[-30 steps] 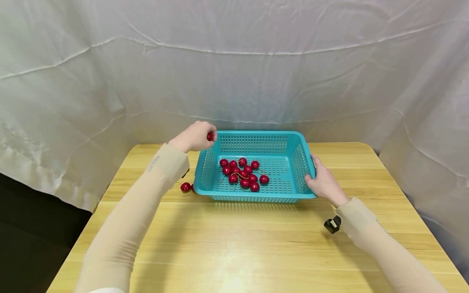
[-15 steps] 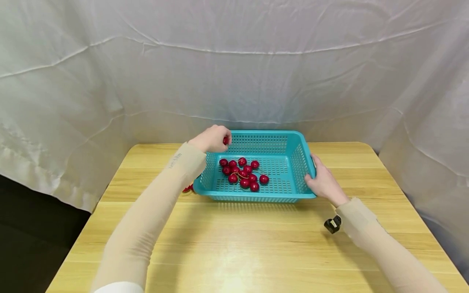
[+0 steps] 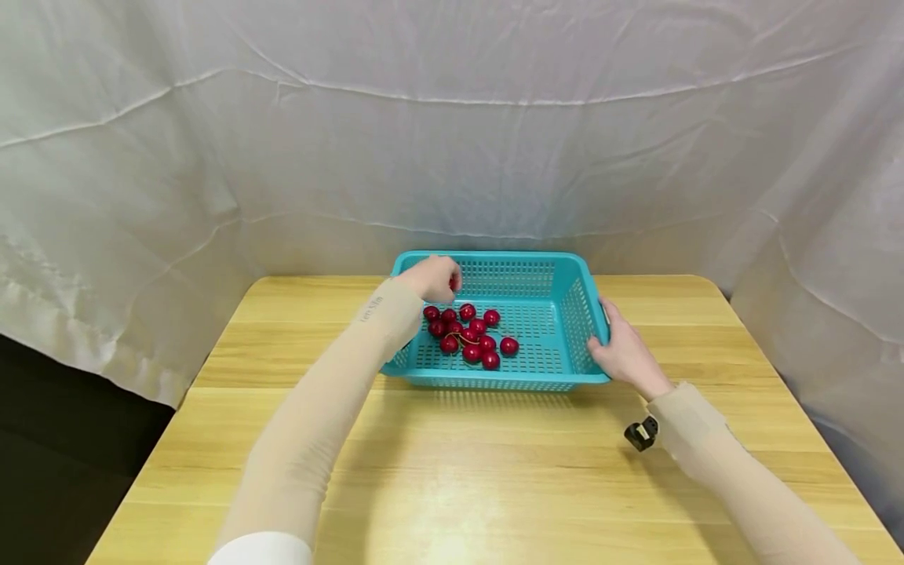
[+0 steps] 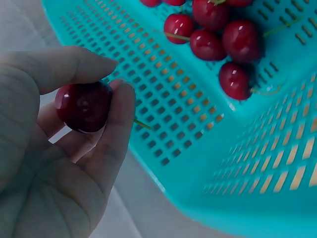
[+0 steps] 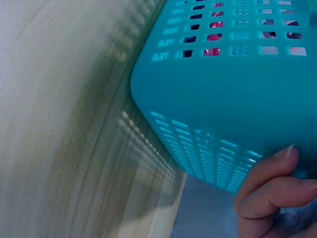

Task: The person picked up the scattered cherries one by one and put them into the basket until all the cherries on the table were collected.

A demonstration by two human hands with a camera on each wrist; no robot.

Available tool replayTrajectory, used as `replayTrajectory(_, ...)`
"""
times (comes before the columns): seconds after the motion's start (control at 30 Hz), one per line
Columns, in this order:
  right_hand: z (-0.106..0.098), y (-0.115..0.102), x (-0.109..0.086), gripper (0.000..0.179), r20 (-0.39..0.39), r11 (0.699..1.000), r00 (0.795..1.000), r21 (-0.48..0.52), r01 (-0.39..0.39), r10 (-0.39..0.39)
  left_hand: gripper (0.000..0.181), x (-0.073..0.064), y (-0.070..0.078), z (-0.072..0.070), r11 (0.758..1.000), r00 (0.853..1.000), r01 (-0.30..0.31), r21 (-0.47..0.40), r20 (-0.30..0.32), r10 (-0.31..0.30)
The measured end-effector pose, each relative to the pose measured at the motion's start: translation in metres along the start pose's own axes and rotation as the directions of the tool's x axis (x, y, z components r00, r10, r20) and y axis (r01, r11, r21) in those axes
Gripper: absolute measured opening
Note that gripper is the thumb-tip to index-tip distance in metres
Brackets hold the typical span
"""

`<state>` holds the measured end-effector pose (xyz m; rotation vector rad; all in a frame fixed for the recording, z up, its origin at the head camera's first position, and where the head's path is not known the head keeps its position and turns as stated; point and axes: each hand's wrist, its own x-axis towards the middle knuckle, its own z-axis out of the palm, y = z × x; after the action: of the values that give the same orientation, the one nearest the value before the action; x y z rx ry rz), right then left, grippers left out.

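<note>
In the head view my left hand (image 3: 431,278) is over the left part of a turquoise plastic basket (image 3: 494,378). A dark red cherry (image 4: 85,106) is pinched between its thumb and fingers, its green stem sticking out past the fingertips. Several more cherries (image 3: 472,354), some with stems, lie in a loose group on the basket's floor, toward the left. My right hand (image 3: 625,350) grips the basket's right end wall, thumb toward the front corner. From the right wrist view, curled fingers (image 5: 270,186) show against the basket's outer side.
The basket stands near the back of a light wooden table (image 3: 452,471). Behind it hangs a pale grey cloth (image 3: 452,165), which also runs along both sides. A small black device (image 3: 641,433) sits at the right wrist.
My left hand has moved right and slightly down with the cherry, from beside the basket's left rim to over its inside. The sleeve now covers the cherries outside. Right hand and basket stay put.
</note>
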<state>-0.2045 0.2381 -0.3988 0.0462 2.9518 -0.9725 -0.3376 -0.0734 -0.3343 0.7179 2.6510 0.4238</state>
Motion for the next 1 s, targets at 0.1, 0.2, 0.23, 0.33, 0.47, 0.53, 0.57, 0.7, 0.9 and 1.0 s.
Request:
replayTrajectory(0.1,0.000,0.001,0.001,0.081,-0.001,1.000,1.000,0.002,0.001,-0.001,0.019,0.004,0.003,0.007,0.999,0.999,0.030,-0.020,0.020,-0.029)
replayTrajectory(0.2,0.000,0.000,0.001,0.081,0.004,1.000,1.000,0.001,-0.003,0.003,0.020,0.009,0.006,0.015,0.999,0.998,0.046,-0.023,0.050,-0.045)
replayTrajectory(0.23,0.000,0.000,0.001,0.081,0.008,1.000,1.000,0.002,-0.003,0.003,0.021,0.011,0.006,0.017,0.999,0.997,0.048,-0.021,0.061,-0.046)
replayTrajectory(0.33,0.000,-0.001,0.001,0.081,0.007,1.000,1.000,0.001,-0.003,0.003,0.021,0.016,0.011,0.023,0.998,0.995,0.051,-0.022,0.084,-0.049)
replayTrajectory(0.47,0.000,-0.002,0.001,0.081,0.001,1.000,1.000,0.003,-0.001,0.001,0.021,0.018,0.022,0.029,0.999,0.995,0.026,-0.024,0.098,-0.023)
replayTrajectory(0.53,0.000,-0.002,0.001,0.081,0.003,1.000,1.000,0.004,0.000,0.000,0.023,0.017,0.029,0.031,1.000,0.994,-0.002,-0.015,0.106,0.004)
replayTrajectory(0.57,0.000,-0.002,0.000,0.081,0.003,1.000,1.000,0.007,-0.002,0.002,0.024,0.016,0.033,0.033,1.000,0.993,-0.015,-0.009,0.114,0.016)
replayTrajectory(0.7,0.000,-0.003,-0.001,0.080,0.004,1.000,1.000,0.010,0.000,0.000,0.027,0.015,0.048,0.041,0.998,0.989,-0.064,0.019,0.138,0.061)
replayTrajectory(0.9,0.000,-0.004,-0.001,0.080,0.005,1.000,1.000,0.009,0.001,-0.001,0.019,0.019,0.063,0.047,0.995,0.984,-0.089,0.045,0.158,0.081)
replayTrajectory(1.0,0.000,-0.004,-0.001,0.081,0.006,1.000,1.000,0.008,-0.002,0.002,0.017,0.018,0.066,0.048,0.993,0.984,-0.097,0.060,0.155,0.087)
